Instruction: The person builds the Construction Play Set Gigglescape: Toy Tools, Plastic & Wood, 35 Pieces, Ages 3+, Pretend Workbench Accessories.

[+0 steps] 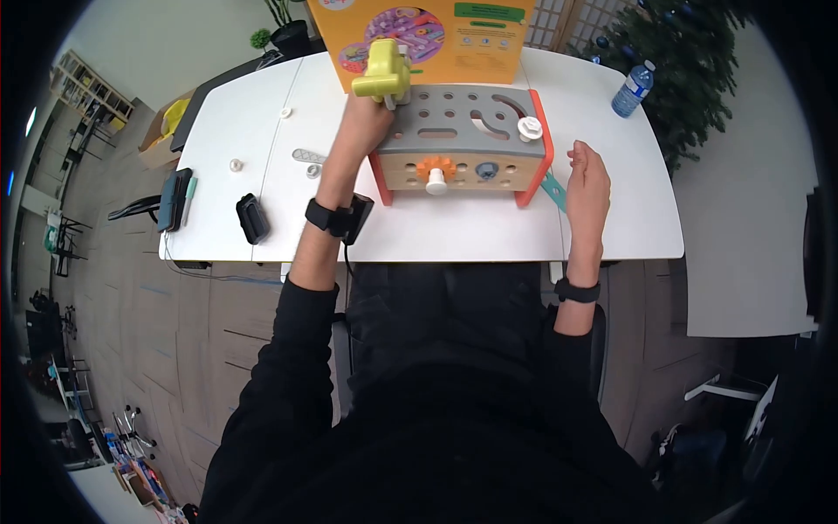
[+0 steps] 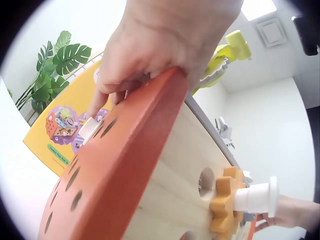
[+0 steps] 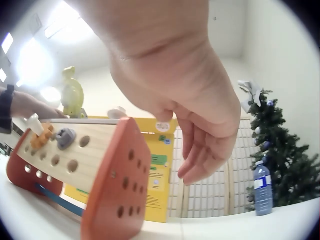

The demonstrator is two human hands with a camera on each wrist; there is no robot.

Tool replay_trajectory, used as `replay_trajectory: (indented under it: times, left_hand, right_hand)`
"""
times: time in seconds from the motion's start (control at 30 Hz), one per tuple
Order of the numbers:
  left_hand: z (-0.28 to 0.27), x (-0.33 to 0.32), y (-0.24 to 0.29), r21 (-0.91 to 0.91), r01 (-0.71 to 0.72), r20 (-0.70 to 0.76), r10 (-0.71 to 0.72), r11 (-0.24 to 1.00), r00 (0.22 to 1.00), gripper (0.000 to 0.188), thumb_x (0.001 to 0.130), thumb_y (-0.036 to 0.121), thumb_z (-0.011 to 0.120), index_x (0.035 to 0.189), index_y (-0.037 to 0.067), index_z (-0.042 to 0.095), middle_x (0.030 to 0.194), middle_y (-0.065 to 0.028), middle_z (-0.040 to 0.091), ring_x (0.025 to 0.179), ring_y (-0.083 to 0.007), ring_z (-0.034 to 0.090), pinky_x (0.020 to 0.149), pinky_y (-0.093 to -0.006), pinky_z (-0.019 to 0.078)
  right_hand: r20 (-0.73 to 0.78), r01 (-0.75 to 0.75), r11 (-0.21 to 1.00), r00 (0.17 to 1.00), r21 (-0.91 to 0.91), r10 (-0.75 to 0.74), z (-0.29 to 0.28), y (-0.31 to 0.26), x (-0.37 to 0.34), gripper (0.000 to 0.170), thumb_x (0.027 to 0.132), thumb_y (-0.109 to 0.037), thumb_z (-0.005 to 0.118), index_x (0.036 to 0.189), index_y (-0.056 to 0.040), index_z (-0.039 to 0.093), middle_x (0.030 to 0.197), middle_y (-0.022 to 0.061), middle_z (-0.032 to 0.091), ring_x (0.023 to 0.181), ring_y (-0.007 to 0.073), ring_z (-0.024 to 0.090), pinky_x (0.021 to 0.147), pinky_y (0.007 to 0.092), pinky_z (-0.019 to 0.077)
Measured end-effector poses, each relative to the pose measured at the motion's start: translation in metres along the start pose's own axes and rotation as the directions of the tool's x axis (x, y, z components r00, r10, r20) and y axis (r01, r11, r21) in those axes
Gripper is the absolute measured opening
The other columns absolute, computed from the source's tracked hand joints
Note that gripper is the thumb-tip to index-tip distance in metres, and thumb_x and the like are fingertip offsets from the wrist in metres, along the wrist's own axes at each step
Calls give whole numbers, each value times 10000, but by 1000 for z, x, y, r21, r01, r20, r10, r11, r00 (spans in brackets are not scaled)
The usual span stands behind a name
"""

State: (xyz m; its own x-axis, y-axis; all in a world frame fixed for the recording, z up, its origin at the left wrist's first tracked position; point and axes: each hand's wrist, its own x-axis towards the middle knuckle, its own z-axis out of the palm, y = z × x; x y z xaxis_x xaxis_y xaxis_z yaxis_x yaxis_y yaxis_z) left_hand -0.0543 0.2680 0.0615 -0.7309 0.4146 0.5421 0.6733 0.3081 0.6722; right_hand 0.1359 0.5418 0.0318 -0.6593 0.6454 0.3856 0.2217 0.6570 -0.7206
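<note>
A toy workbench (image 1: 471, 166) has a grey top, a wooden front and red-orange end panels. My left hand (image 1: 368, 122) is at its left end, bent over the panel's edge, fingertips at a white bolt head (image 2: 89, 128) on the outer face; its thumb is partly hidden. A yellow-green toy (image 1: 382, 74) stands just beyond that hand. On the front, an orange gear (image 2: 226, 202) carries a white bolt (image 1: 436, 182), with a grey nut (image 3: 65, 138) alongside. My right hand (image 1: 589, 188) hovers beside the right end, fingers relaxed, holding nothing.
An orange-yellow box (image 1: 489, 44) stands behind the workbench. A water bottle (image 1: 633, 88) is at the back right. A teal strip (image 1: 553, 190) lies by the right panel. Leftward are a grey perforated strip (image 1: 307, 156), small white pieces and a black case (image 1: 252, 218).
</note>
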Motion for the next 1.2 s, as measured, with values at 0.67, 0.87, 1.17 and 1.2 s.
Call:
replay_trajectory:
  times: [0.67,0.87,1.17,1.2]
  left_hand:
    - [-20,-18,-9,-117,118,-313,-149,986,938,214,869,125,668,1061,42,715,989,-129,729,982,-228,672,888,-386,498]
    - [-51,-38,1,-156,111,-449,-170,982,877,177,886,11,543,902,58,713,901,-1,724,845,-89,626,800,-306,474]
    - [-34,-42,-8,-218,159,-271,-217,963,938,167,896,18,536,916,69,694,901,11,697,856,-88,613,788,-307,463]
    - [-33,-43,-8,-220,172,-240,-224,960,945,146,918,25,541,936,52,684,931,7,693,863,-85,594,778,-283,461]
  right_hand:
    - [-5,-41,890,999,-453,44,-46,18,19,430,638,-304,801,895,23,695,876,194,684,805,342,674,751,401,543]
    - [132,365,931,922,28,-365,-73,-81,5,309,681,-93,775,944,18,657,886,111,640,776,202,640,717,351,532]
    - [297,489,844,791,220,-535,49,-123,-5,319,691,-146,782,921,42,664,895,143,596,827,287,612,749,377,522]
    - [308,492,847,789,201,-531,55,-124,-4,324,691,-153,787,921,43,670,895,143,596,840,287,612,762,380,520]
